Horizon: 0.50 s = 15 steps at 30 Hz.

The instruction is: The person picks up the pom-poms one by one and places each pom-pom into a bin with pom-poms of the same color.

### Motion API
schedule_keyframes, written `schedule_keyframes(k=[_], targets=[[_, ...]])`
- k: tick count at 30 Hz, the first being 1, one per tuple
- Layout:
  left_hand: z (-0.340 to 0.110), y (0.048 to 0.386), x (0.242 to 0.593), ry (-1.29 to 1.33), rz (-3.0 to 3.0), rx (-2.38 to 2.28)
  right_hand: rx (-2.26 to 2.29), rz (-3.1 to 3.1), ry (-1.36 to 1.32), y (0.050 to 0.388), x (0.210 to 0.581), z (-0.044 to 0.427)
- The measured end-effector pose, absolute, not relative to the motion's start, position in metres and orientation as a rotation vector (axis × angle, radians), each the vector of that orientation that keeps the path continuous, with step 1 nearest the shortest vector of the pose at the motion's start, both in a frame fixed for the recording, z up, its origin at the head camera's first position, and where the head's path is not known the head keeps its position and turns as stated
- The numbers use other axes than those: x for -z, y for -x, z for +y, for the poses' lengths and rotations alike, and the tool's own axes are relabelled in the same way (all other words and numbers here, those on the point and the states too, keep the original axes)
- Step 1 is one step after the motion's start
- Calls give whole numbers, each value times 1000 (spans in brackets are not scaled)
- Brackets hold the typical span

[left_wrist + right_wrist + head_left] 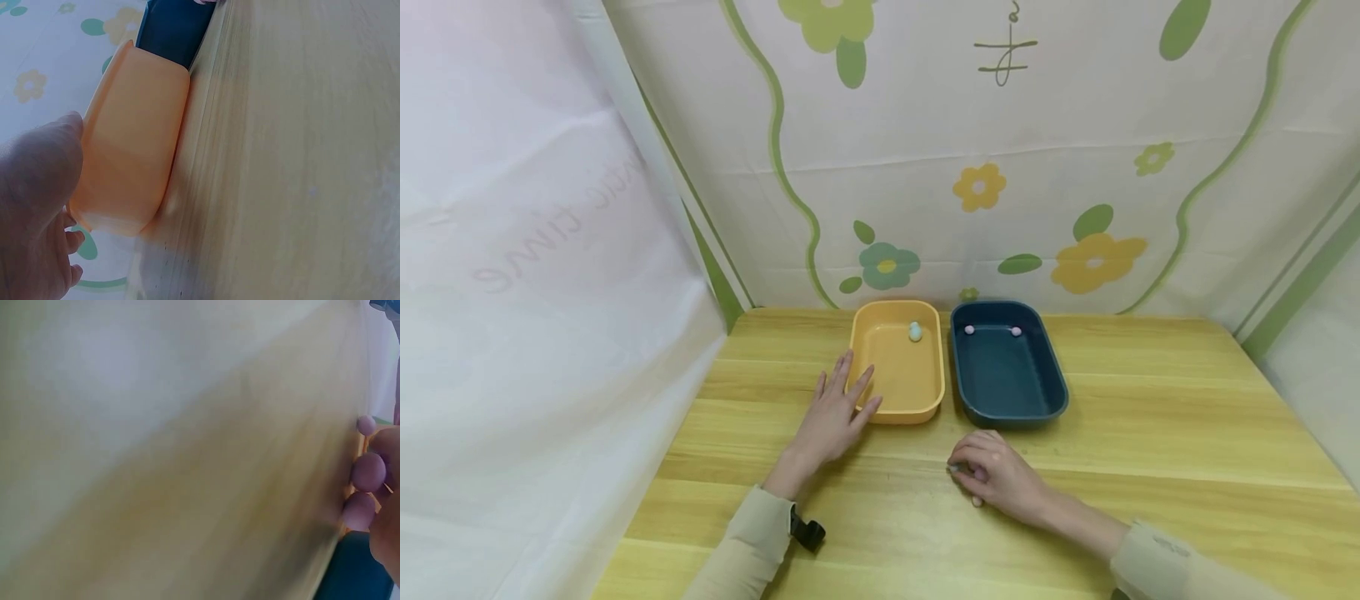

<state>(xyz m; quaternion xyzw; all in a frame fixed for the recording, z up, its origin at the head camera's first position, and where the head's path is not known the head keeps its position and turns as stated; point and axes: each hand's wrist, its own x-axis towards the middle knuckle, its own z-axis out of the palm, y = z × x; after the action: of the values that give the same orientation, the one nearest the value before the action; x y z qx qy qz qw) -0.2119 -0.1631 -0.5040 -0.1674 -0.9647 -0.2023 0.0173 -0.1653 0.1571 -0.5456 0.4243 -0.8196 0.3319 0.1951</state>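
Note:
With fingers spread, my left hand [831, 421] rests at the left and near rim of the yellow tray [898, 416]. In the left wrist view the thumb side of that hand [44, 181] lies against the orange-looking tray wall [134, 131]. A pale blue-green piece [915, 332] sits at the tray's back right. My right hand [1003, 483] is low over the table, in front of the dark blue tray [1015, 422], and pinches a small pale thing [953, 469], mostly hidden by the fingers. Curled fingers of the right hand [387, 487] show at the right wrist view's edge.
Two small pink pieces, one at left [969, 330] and one at right [1017, 332], lie near the back of the dark blue tray. Both trays stand side by side on the wooden table [1150, 417], before a flowered cloth [910, 125].

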Motion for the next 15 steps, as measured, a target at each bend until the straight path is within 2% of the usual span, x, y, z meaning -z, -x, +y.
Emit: schedule_keyframes(k=[15], targets=[[-163, 212, 506, 540, -2975, 603, -958, -2156, -1218, 168, 510, 145]])
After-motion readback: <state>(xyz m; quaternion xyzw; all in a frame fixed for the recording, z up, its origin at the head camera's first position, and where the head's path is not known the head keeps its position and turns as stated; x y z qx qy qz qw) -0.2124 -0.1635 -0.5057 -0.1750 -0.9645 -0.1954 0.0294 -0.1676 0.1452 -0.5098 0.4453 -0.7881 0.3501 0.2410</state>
